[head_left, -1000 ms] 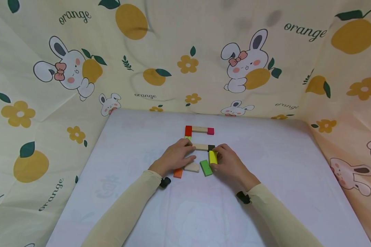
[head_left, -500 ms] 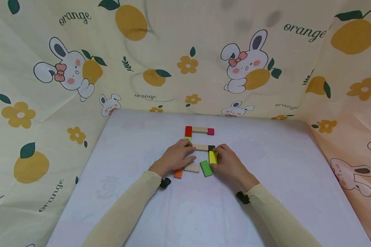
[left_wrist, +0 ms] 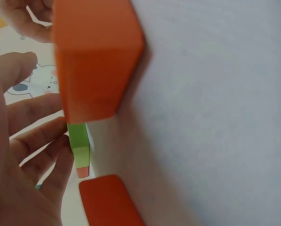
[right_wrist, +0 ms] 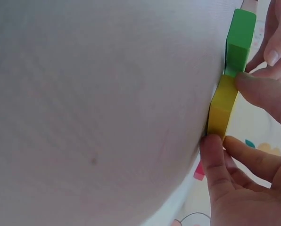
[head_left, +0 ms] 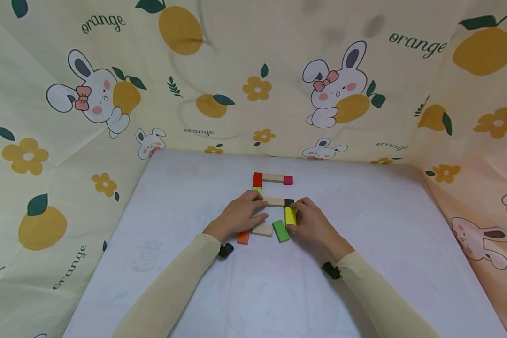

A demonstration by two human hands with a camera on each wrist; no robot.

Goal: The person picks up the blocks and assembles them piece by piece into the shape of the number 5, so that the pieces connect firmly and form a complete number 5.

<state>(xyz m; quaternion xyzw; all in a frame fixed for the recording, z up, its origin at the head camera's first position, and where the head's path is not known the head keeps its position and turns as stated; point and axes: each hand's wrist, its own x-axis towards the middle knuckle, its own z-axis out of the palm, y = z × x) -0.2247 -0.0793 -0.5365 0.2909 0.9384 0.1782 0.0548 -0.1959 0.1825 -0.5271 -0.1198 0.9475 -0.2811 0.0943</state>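
In the head view my right hand (head_left: 317,227) pinches a yellow block (head_left: 290,216) between thumb and fingers, just below a black block (head_left: 289,203). The right wrist view shows the yellow block (right_wrist: 221,106) end to end with a green block (right_wrist: 240,40), the thumb tip near where they meet. My left hand (head_left: 241,213) rests at the left end of a beige block (head_left: 274,202), its fingers extended. From the left wrist, those fingers touch the side of a green block (left_wrist: 78,135). An orange block (left_wrist: 95,61) stands large in front, partly covering the hand.
Beyond the hands, a red block (head_left: 257,179), a beige strip (head_left: 272,178) and a pink block (head_left: 288,180) form a row. Nearer lie a pale block (head_left: 262,229), a tilted green block (head_left: 280,231) and an orange block (head_left: 243,238). White cloth (head_left: 253,291) covers the table.
The yellow block has shifted slightly left and nearer, with my right hand still on it. The tilted green block has slid a touch left. My left hand stays in place.
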